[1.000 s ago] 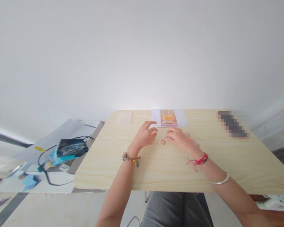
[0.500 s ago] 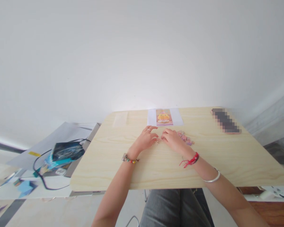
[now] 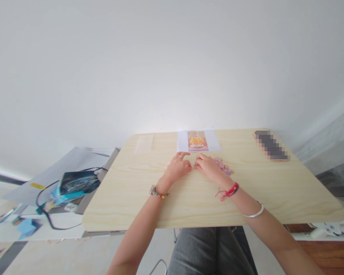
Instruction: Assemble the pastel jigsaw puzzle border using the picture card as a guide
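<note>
Looking down at the table [image 3: 189,206], I see my left hand [image 3: 177,168] and right hand [image 3: 206,167] meeting fingertip to fingertip near the middle, a little toward the far edge. Both are curled and nearly closed around something very small, which seems to be a puzzle piece; it is hidden between the fingers, so I cannot tell which hand grips it, nor which way it points or how its long axis lies. Just beside the right hand, toward the right edge, lies a small heap of loose puzzle pieces [image 3: 223,166], pink and purple. I judge the work is at an early point: no joined part shows. At the far edge lies the reference picture [image 3: 198,140], its long axis running away from me, upright. A phone [image 3: 271,145] rests near the far right corner.
</note>
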A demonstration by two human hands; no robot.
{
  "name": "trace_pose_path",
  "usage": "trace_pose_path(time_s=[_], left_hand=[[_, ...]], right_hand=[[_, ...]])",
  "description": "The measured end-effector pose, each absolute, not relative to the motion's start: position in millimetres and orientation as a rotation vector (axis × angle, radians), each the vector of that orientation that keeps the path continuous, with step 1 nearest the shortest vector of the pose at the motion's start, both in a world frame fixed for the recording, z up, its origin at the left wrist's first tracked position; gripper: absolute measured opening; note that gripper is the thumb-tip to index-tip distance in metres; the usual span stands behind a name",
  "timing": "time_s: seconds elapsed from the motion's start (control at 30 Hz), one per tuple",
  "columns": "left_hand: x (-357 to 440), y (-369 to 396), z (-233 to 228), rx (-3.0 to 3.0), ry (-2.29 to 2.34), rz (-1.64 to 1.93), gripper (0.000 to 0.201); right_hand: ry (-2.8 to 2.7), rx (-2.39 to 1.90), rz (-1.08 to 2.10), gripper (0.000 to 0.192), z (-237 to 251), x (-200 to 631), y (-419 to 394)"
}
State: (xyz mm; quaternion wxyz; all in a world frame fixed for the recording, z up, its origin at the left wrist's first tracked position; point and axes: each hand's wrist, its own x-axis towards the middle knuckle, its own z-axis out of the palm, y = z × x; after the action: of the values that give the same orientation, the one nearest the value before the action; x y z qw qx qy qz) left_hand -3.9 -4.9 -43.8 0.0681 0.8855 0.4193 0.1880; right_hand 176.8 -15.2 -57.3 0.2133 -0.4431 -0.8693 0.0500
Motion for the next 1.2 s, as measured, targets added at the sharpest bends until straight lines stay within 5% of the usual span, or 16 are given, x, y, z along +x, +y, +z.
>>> trace_pose_path(time_s=[0.53, 1.2], left_hand=[[13, -26, -10, 2.769, 1.150, 1.075, 0.005], [83, -4, -24, 2.762, 1.159, 0.741, 0.010]], right_hand=[[-2.362, -1.071, -0.341, 0.019, -19, 201, -31], [-2.377, -1.318, -0.199, 0.016, -37, 258, -27]])
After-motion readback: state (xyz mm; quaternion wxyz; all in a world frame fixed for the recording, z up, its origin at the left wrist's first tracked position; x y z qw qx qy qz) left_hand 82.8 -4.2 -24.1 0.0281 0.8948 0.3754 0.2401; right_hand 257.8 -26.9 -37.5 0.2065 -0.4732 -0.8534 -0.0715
